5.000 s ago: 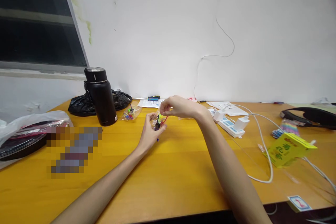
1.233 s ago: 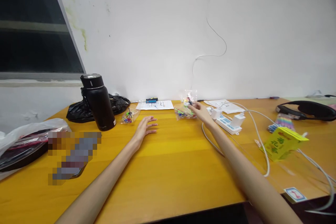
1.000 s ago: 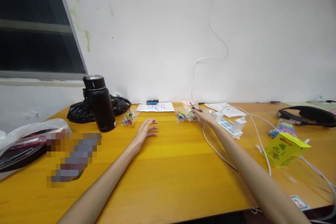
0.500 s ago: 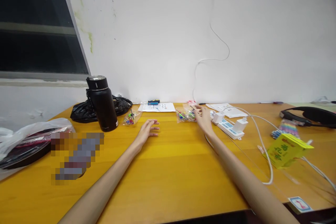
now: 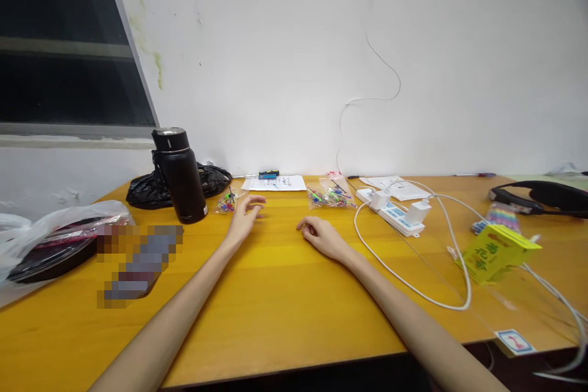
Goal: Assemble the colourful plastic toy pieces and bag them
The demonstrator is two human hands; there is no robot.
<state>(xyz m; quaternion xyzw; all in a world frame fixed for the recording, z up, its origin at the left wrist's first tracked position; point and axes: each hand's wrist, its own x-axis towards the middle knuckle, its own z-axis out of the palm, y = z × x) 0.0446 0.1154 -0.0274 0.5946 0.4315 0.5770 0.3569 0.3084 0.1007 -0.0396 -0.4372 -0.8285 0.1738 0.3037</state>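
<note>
My left hand (image 5: 245,215) is over the table, open, its fingers apart and holding nothing I can see. It is close to a small clear bag of colourful little pieces (image 5: 226,201) and partly covers it. My right hand (image 5: 323,237) is at the middle of the table with its fingers curled in; nothing shows in it. Beyond it lie clear bags of small coloured parts (image 5: 331,195), apart from the fingers. Behind these, a screwdriver with a blue and black handle (image 5: 268,175) rests on a white paper sheet (image 5: 293,183).
A black flask (image 5: 182,184) stands at left before a black plastic bag (image 5: 144,192). A white power strip (image 5: 395,218) with chargers and looping cables lies right of my right hand. Farther right are a yellow-green box (image 5: 496,255) and a black headband-like device (image 5: 542,199).
My right hand has left the bags of coloured parts and come back toward me and to the left, its fingers curling. My left hand has shifted slightly left and away from me.
</note>
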